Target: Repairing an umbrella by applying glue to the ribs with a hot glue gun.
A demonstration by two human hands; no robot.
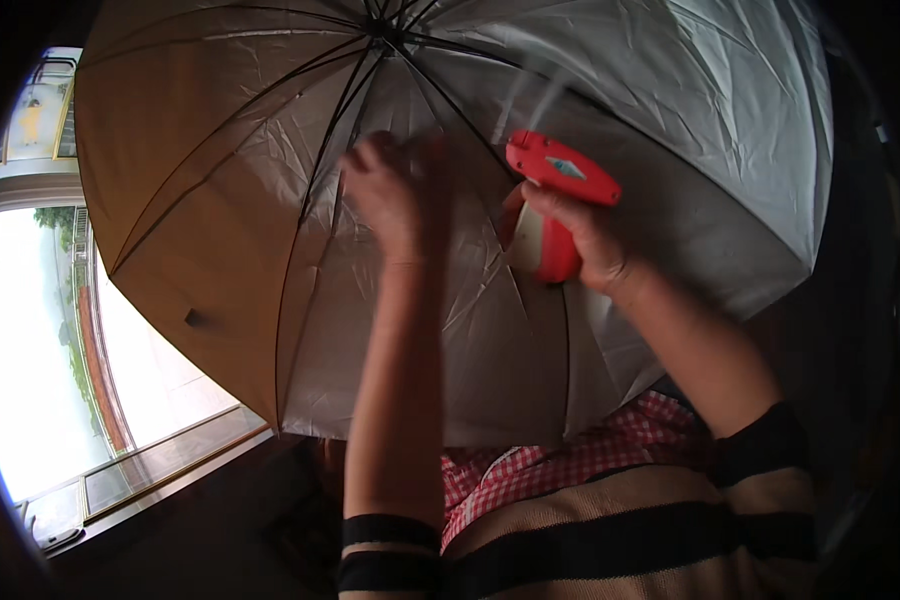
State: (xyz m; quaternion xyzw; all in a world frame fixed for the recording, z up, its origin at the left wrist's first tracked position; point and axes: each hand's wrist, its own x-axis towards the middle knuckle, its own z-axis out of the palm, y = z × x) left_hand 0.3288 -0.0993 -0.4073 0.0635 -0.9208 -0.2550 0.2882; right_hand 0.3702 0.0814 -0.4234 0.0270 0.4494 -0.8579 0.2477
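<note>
An opened umbrella (420,370) spreads across the view, showing its silvery, creased underside. Its thin black ribs meet at a dark hub (382,35) near the top. My right hand (592,235) is wrapped round a red and cream handheld device (570,172) with a rounded red top and a pale label; its exact kind is unclear. To its left, my left hand (385,190) is raised in front of the canopy, close to the ribs below the hub. Motion smears its fingers, so I cannot make out whether they hold anything.
A bright window (30,340) lies at the left, with greenery outside and a ledge (160,460) below it. A red-checked cloth (570,440) lies across my front under the canopy's near edge. A small dark patch (195,318) marks the left canopy panel.
</note>
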